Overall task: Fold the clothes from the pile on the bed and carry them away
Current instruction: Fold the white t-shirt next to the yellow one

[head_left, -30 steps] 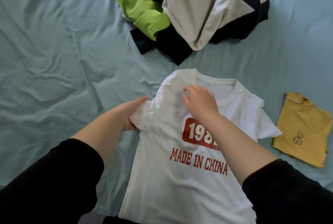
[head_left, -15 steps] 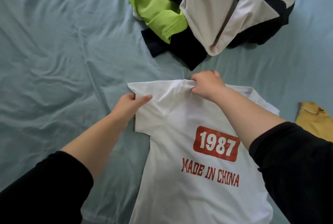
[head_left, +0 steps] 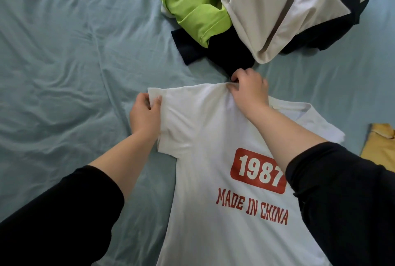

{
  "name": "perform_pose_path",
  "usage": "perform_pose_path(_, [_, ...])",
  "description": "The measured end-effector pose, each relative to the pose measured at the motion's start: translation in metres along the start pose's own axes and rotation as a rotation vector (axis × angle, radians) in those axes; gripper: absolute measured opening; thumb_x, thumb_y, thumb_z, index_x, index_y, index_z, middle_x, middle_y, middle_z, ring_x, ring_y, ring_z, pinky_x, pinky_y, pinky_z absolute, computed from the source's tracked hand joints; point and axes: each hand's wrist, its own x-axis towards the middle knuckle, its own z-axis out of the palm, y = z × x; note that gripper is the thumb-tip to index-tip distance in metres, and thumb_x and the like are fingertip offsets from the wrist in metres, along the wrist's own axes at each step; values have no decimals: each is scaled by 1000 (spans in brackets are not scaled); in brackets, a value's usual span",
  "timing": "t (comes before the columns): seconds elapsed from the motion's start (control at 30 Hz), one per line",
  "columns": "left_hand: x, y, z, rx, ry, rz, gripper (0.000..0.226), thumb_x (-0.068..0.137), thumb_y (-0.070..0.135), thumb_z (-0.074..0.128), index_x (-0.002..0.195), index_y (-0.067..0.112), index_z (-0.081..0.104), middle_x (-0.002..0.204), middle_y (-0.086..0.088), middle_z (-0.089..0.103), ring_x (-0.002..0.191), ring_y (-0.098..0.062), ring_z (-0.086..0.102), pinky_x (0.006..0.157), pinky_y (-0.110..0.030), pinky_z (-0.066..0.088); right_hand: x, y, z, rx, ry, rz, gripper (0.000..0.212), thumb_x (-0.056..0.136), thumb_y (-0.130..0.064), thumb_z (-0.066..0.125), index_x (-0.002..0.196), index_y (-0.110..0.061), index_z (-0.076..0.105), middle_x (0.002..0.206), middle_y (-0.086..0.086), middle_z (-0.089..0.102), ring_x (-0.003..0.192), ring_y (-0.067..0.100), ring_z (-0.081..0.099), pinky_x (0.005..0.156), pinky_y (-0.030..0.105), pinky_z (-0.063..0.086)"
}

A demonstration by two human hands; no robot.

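Observation:
A white T-shirt (head_left: 205, 180) with a red "1987 MADE IN CHINA" print lies face up on the blue-grey bed sheet (head_left: 64, 73). My left hand (head_left: 144, 116) pinches the edge of its left sleeve. My right hand (head_left: 249, 90) grips the fabric at the shoulder, close to the collar. The pile of clothes (head_left: 267, 9) sits just beyond, at the top: a lime green garment (head_left: 192, 6), a dark navy one and a white-and-navy one. My right forearm hides part of the print.
A folded yellow garment (head_left: 380, 148) lies at the right edge of the view. Wrinkled sheet stretches across the whole left side.
Both hands moved up to the shirt's left shoulder and sleeve and took hold of the fabric, spreading the sleeve out to the left. The view shifted down and right.

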Motion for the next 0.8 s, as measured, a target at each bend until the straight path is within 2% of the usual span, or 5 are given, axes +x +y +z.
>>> perform_pose_path(0.2, [-33, -21, -31, 130, -133, -23, 34, 87, 59, 56, 98, 26, 51, 83, 6, 67, 81, -21, 67, 68, -35, 48, -94, -28, 23, 72, -54, -70, 52, 103, -36, 32, 152, -25, 20, 162, -1, 12, 149, 15, 5, 118, 39, -5])
perform_pose_path(0.33, [-61, -29, -23, 515, -172, 224, 49, 96, 33, 51, 139, 23, 33, 102, -6, 66, 99, -33, 59, 83, -45, 45, -117, -26, 44, 64, -200, -40, 56, 103, -43, 17, 153, -32, -7, 161, -8, -14, 146, 8, -20, 116, 35, -17])
perform_pose_path(0.5, [-53, -32, -37, 480, -149, 214, 53, 99, 20, 48, 147, 27, 29, 101, -7, 60, 100, -33, 56, 92, -46, 41, -109, -1, 47, 53, -163, -3, 58, 101, -52, 11, 152, -35, -11, 160, -10, -18, 145, 6, -22, 116, 36, -16])
perform_pose_path(0.63, [-64, -27, -19, 683, -94, 502, 67, 96, 32, 48, 154, 33, 14, 156, -1, 28, 142, -22, 26, 114, -35, 8, -123, -23, 63, 23, -173, 238, 66, 96, -58, 1, 149, -27, -23, 158, -4, -27, 144, 14, -25, 117, 46, -16])
perform_pose_path(0.8, [-44, -53, -14, 1019, -417, 733, 55, 101, 53, 15, 143, 50, -20, 162, 7, -17, 147, -16, -21, 113, -37, -23, -173, -81, 95, 33, -211, 15, 63, 96, -53, 0, 148, -24, -22, 154, -8, -30, 143, 10, -27, 109, 38, -32])
